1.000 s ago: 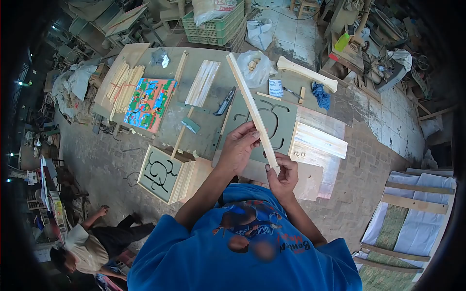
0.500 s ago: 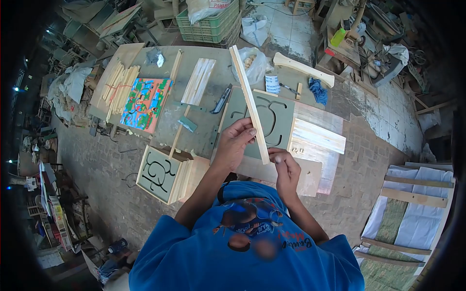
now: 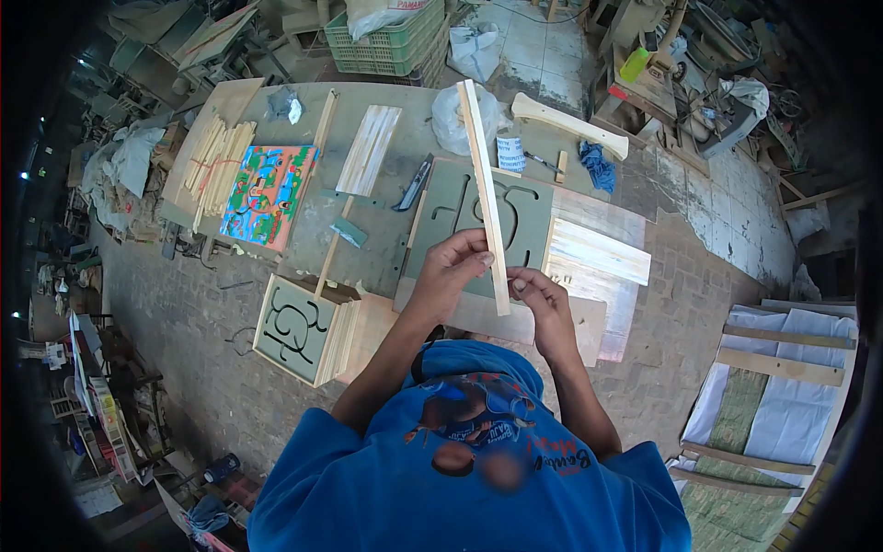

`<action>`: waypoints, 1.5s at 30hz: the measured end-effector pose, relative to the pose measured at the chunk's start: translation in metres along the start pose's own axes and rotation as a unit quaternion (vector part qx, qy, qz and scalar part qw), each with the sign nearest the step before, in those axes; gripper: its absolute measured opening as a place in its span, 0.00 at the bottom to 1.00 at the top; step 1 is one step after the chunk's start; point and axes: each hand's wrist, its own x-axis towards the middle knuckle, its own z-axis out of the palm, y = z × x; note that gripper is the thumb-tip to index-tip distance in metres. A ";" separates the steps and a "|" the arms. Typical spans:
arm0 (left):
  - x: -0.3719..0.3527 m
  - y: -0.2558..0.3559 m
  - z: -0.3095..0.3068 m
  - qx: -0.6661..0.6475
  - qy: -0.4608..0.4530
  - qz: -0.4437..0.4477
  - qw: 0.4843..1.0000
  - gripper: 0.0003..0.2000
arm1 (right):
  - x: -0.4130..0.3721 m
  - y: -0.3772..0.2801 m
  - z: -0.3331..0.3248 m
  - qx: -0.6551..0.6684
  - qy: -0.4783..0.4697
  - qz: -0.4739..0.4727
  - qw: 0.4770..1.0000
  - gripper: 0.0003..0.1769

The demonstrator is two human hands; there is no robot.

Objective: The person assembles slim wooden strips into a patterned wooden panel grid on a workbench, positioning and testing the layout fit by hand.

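Note:
My left hand [image 3: 454, 276] pinches a pale wooden strip [image 3: 480, 184] near its lower part and holds it slanted above the board. Just right of the strip's lower end is my right hand [image 3: 544, 308], thumb and fingers closed together; whatever they may hold is too small to make out. Below lies a grey-green board [image 3: 446, 189] with curved grooves cut through it and light wooden edging along its sides. A utility knife [image 3: 413, 184] rests left of that board. Pale planks [image 3: 602, 250] lie to its right, with small bits on them.
A painted board [image 3: 267, 196] and bundled wooden strips [image 3: 216, 166] lie at the table's left. A stack of grooved boards [image 3: 292, 331] stands at front left. Toward the back are a plastic bag [image 3: 452, 124], a white-and-blue roll [image 3: 510, 155], a shaped wooden piece [image 3: 570, 124] and a blue cloth [image 3: 597, 167].
The strip has turned a little more upright, its top swinging right. My right hand has moved slightly up beside the strip, fingers still closed.

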 end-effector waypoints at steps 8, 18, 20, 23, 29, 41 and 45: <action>-0.002 -0.001 -0.009 0.022 -0.021 -0.017 0.999 0.12 | 0.010 0.020 -0.007 -0.011 -0.063 0.035 0.997 0.18; -0.011 0.001 -0.016 0.066 -0.018 -0.075 0.995 0.12 | 0.013 0.049 -0.003 0.076 -0.051 0.122 0.988 0.15; -0.011 0.000 -0.017 0.060 -0.022 -0.076 0.995 0.12 | 0.014 0.053 -0.004 0.086 -0.049 0.123 0.987 0.15; -0.011 -0.004 -0.020 0.047 -0.025 -0.075 0.996 0.13 | 0.014 0.053 -0.003 0.105 -0.048 0.123 0.986 0.13; -0.009 -0.003 -0.024 0.055 -0.027 -0.074 0.995 0.12 | 0.014 0.047 0.007 0.143 -0.043 0.122 0.981 0.09; -0.011 -0.006 -0.033 0.020 -0.009 -0.072 0.997 0.14 | 0.017 0.057 0.014 0.271 -0.068 0.060 0.958 0.08; -0.007 -0.011 -0.052 -0.007 0.037 -0.069 0.997 0.14 | 0.019 0.050 0.000 0.388 -0.112 0.031 0.914 0.09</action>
